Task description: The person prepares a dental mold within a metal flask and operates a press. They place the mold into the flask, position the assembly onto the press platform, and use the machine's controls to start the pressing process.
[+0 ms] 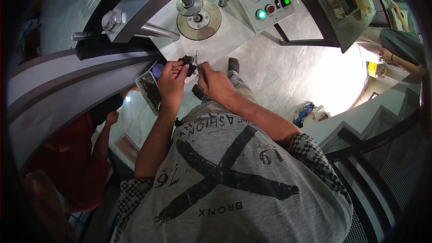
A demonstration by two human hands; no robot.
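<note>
Near the front edge of the white machine table (171, 51), my left hand (170, 81) pinches a small black piece (186, 64), perhaps rubber, between thumb and fingers. My right hand (218, 85) is closed on a thin metal hand tool (196, 64). Its tip meets or nearly meets the right side of the black piece. Fingers cover most of the tool, so I cannot tell whether it is tweezers or scissors. Beyond both hands, a round metal plate (211, 24) lies on the machine, under a threaded spindle with a disc (189, 4).
A control panel (265, 15) with a gauge and lit buttons stands at the back right. Beside my left forearm is a tray (146, 80) of dark pieces, with a purple round thing (157, 69). A person in red (76, 166) is at left, another person (400, 49) far right. Stairs (360, 126) rise at right.
</note>
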